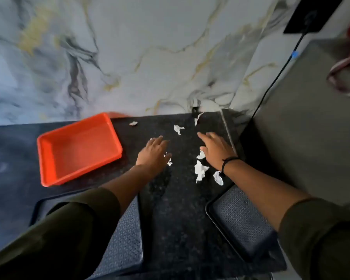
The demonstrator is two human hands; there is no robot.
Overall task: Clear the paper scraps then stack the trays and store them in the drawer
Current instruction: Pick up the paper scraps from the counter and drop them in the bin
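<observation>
A: Orange tray (77,150) taken as landmark. Lying empty and skewed on the dark speckled counter (180,219), up against the marble wall (129,47).

B: Hands?

A: Left hand (153,151) just right of the orange tray, palm down, fingers spread flat, gripping nothing. Small white scraps (169,162) touching its thumb side. Right hand (215,148) further right of the orange tray, also palm down and splayed wide, nothing held; black band (227,163) on the wrist.

B: Paper?

A: White paper scraps (200,171) scattered right of the orange tray: a cluster beside and nearer than the right hand, one (178,129) between the two hands towards the wall, one (133,123) just past the orange tray's far right corner, another (197,117) by the wall.

B: Other trays?

A: Two dark textured trays: one (127,239) nearer than the orange tray (mostly under the left sleeve), another (240,219) nearer and well right, under the right forearm. Separate, unstacked. Drawer not visible.
</observation>
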